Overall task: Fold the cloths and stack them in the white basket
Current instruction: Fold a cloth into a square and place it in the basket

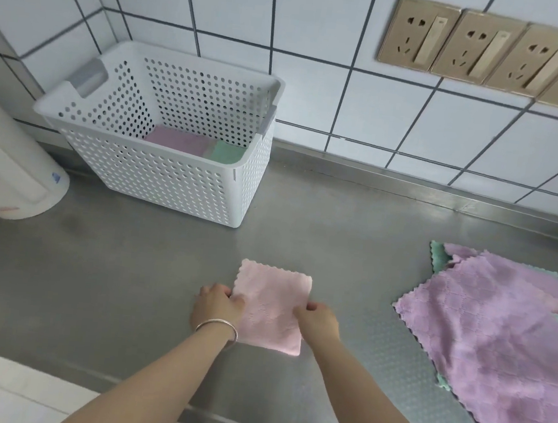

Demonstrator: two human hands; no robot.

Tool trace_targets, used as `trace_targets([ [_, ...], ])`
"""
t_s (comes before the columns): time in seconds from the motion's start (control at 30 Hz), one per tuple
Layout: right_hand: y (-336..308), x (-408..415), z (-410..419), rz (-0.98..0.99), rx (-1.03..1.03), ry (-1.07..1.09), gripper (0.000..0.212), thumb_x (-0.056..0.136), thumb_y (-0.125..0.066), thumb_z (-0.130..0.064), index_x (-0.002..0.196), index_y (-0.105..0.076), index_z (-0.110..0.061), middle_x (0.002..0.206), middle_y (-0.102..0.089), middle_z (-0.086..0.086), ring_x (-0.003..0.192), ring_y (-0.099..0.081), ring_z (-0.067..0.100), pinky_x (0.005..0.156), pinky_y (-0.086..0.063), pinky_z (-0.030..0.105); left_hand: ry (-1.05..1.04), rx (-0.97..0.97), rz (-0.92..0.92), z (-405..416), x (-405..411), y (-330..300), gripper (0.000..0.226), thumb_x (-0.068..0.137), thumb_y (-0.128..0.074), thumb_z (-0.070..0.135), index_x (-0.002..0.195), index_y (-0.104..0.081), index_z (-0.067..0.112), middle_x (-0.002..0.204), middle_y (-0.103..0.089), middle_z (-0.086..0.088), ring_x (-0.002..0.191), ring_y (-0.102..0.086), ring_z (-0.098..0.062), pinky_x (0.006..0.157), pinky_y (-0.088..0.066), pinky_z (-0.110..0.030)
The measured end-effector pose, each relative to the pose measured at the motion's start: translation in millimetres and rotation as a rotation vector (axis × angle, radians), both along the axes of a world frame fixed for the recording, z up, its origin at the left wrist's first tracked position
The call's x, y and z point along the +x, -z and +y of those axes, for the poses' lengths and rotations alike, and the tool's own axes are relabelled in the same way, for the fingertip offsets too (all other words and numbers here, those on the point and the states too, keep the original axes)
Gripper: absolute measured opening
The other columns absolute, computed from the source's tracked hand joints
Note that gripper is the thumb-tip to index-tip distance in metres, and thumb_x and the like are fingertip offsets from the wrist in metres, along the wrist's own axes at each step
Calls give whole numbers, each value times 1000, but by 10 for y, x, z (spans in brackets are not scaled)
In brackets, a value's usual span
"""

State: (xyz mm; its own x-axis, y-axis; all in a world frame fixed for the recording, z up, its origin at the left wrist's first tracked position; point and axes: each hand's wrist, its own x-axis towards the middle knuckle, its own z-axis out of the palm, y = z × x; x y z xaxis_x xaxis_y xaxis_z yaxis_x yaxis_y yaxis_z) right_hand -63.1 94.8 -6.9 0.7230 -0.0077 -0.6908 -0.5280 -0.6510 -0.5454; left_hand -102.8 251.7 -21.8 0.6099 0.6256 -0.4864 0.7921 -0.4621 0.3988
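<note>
Both hands pinched one folded pink cloth [272, 307] near the front edge of the steel counter [339, 217]: the left hand [217, 310], wearing a bangle [219, 325], held its left side and the right hand [319, 320] its right. White tiled walls [325, 20] met at the back left corner, where one white basket [158, 171] held two folded cloths. Four wall sockets [494, 53] sat above. A loose cloth pile [505, 338] lay at the right edge.
</note>
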Motion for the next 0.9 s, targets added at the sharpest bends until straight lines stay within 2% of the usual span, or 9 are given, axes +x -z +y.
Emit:
trace_targets([
  [0.07, -1, -30, -35, 56, 3, -22, 12, 85, -47, -18, 77, -50, -9, 66, -44, 1, 71, -45, 23, 59, -32, 25, -76, -123, -51, -64, -48, -55, 14, 79, -50, 20, 65, -46, 17, 71, -52, -7, 68, -45, -29, 63, -38, -29],
  [0.2, -66, -106, -85, 28, 121, 25, 26, 86, -47, -19, 63, -36, -14, 64, -35, 0, 59, -32, 17, 53, -24, 26, -167, -249, -154, -46, -181, -177, 15, 82, -57, 27, 73, -47, 19, 69, -50, 2, 69, -47, -22, 62, -34, -27],
  [0.33, -296, -291, -3, 8, 359, 118, 17, 91, -49, -24, 80, -51, -10, 78, -49, 2, 70, -45, 18, 62, -36, 27, -311, -548, -210, 116, -362, -499, 23, 77, -63, 35, 85, -58, 14, 80, -61, -1, 70, -57, -19, 60, -42, -26],
  [0.4, -513, -330, 64, -14, 470, 126, 17, 91, -52, -28, 89, -56, -11, 82, -58, 1, 74, -55, 17, 65, -45, 30, -351, -746, -215, 217, -430, -741, 30, 72, -65, 39, 86, -64, 13, 81, -68, -2, 75, -64, -21, 71, -50, -29],
  [0.47, -758, -305, 202, -20, 589, 108, 30, 81, -58, -37, 96, -58, -11, 88, -66, 3, 79, -62, 18, 71, -52, 38, -402, -881, -261, 371, -459, -1017, 31, 73, -68, 38, 90, -68, 12, 79, -73, -6, 76, -68, -24, 75, -52, -33],
  [0.53, -1031, -241, 376, -43, 701, 75, 40, 72, -57, -39, 100, -59, -10, 93, -70, 5, 82, -66, 18, 75, -53, 37, -459, -981, -387, 530, -431, -1306, 20, 82, -64, 28, 89, -70, 10, 74, -74, -7, 64, -69, -22, 66, -53, -30],
  [0.73, -1780, 227, 1232, -184, 910, 99, 7, 92, -55, -22, 92, -60, -17, 86, -71, -1, 76, -64, 13, 76, -49, 35, -348, -935, -706, 1330, -54, -2137, 29, 79, -61, 29, 100, -66, 11, 76, -74, -5, 60, -70, -17, 50, -55, -26],
  [0.83, -2057, 667, 1764, -261, 947, 144, 9, 94, -52, -21, 94, -60, -16, 86, -71, -1, 75, -64, 13, 71, -52, 32, -183, -849, -768, 1923, 391, -2404, 53, 57, -67, 46, 100, -66, 15, 90, -74, -4, 76, -70, -21, 71, -58, -38],
  [0.9, -2110, 1065, 2121, -310, 916, 192, 10, 94, -53, -24, 92, -60, -17, 88, -70, 0, 78, -63, 14, 76, -52, 34, -98, -860, -752, 2308, 794, -2489, 46, 55, -71, 47, 88, -71, 15, 90, -72, -4, 77, -66, -22, 78, -52, -34],
])
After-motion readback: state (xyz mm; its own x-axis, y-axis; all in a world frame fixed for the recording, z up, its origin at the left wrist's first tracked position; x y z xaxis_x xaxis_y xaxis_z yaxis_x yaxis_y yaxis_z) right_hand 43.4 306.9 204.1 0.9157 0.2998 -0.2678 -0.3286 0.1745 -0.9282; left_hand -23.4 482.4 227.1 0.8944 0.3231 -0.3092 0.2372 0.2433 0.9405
